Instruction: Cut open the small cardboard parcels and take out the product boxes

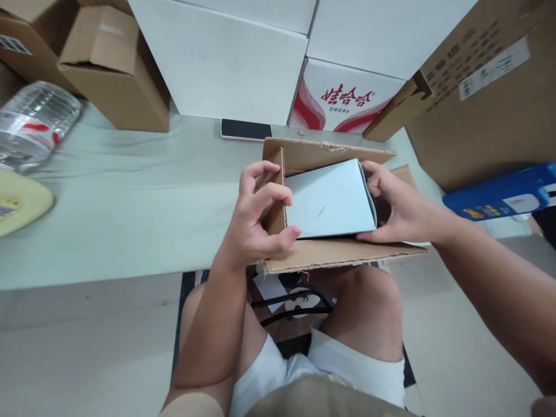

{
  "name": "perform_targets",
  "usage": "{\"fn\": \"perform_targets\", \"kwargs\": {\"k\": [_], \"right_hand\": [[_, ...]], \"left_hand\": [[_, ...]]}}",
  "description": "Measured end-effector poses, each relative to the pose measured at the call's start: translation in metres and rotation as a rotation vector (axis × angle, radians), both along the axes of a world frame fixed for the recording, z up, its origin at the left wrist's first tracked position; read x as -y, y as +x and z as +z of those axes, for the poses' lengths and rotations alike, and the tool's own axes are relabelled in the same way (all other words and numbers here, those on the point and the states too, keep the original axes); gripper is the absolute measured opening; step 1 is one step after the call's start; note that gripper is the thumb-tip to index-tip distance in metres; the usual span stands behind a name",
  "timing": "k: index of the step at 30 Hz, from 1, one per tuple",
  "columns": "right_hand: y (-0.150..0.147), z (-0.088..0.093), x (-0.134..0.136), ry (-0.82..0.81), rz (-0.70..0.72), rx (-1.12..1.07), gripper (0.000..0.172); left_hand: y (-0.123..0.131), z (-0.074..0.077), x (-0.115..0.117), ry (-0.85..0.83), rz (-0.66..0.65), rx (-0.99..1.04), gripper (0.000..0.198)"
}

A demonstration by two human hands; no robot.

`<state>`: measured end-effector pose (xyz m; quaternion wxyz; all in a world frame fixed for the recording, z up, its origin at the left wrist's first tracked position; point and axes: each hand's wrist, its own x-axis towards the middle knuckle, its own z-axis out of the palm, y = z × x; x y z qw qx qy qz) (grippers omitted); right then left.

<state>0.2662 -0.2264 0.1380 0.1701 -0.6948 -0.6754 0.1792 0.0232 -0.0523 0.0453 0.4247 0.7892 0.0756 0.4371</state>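
In front of me an open cardboard box stands at the table's near edge with its flaps spread. A pale blue box lies tilted inside its opening, its right end raised. My right hand grips that right end, thumb low and fingers at the upper corner. On the left, my left hand is curled around the cardboard box's left flap, with its thumb and a fingertip near the left end of the pale blue box. The lower part of the pale blue box is hidden within the cardboard.
Behind stand white cartons, one with red print. A dark flat phone-like device lies before them. Left are a small brown box, a clear bottle and a yellow container. Right is a blue package.
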Motion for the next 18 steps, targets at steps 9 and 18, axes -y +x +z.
{"fn": "perform_targets", "kwargs": {"k": [9, 18], "right_hand": [[-0.020, 0.035, -0.009, 0.278, 0.102, 0.004, 0.062], [-0.014, 0.028, -0.030, 0.588, 0.201, -0.072, 0.079]], "left_hand": [[-0.010, -0.007, -0.009, -0.001, 0.050, 0.043, 0.053], [-0.005, -0.015, -0.009, -0.441, 0.441, 0.140, 0.044]]}}
